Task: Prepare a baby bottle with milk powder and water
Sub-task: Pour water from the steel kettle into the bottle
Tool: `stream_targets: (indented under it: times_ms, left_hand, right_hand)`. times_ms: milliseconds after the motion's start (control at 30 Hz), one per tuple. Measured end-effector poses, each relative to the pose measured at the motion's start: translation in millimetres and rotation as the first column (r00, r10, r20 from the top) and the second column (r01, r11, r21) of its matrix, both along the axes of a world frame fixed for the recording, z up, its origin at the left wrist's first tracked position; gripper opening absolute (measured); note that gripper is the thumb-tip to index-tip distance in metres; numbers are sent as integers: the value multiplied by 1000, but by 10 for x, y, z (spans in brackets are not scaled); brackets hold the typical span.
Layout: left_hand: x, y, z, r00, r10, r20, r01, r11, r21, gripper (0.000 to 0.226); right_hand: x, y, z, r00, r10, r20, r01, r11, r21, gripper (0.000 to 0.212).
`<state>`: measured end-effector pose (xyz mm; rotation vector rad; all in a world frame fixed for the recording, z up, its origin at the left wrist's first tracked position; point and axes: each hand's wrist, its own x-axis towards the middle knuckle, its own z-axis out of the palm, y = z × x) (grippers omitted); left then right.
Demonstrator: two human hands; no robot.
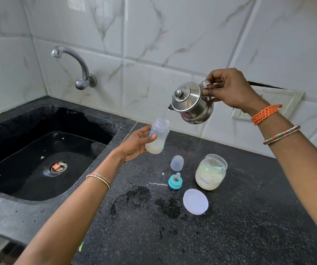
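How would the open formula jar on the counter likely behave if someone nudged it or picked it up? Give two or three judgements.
The jar looks squat and wide-based, so a nudge would probably slide it, not tip it. It seems more than half full of powder, so likely fairly heavy for its size. Its lid lies apart, so tilting could spill powder.

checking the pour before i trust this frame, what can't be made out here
All in the head view:
- Kettle water level: steel wall and lid hide it.
- Bottle scale marks: blurred, partly behind the left hand.
- Kettle handle: wrapped by the right hand.
- Jar label: handwriting too small to read surely.
- Sink drain item: too small.
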<state>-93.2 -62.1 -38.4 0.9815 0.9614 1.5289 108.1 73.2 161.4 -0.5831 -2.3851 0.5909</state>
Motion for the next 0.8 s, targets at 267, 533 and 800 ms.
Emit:
stream_targets:
  times_ms: [267, 533, 800]
  left_hand:
    - [-29, -9, -50, 1000, 4, 5, -4, 1000, -12, 90]
    - [-41, -31, -81, 1000, 3, 11, -3, 1000, -11, 88]
    - [-55, -29, -56, 999, 19, 27, -19, 1000, 5, 91]
  right_hand:
    - [-5, -16, -3, 1000, 6, -4, -6, 1000, 7, 14]
    - [-32, -2, -28, 1000, 6, 21, -7, 999, 34, 17]
    - [-47, -13, -60, 998, -19, 56, 15, 997, 80, 15]
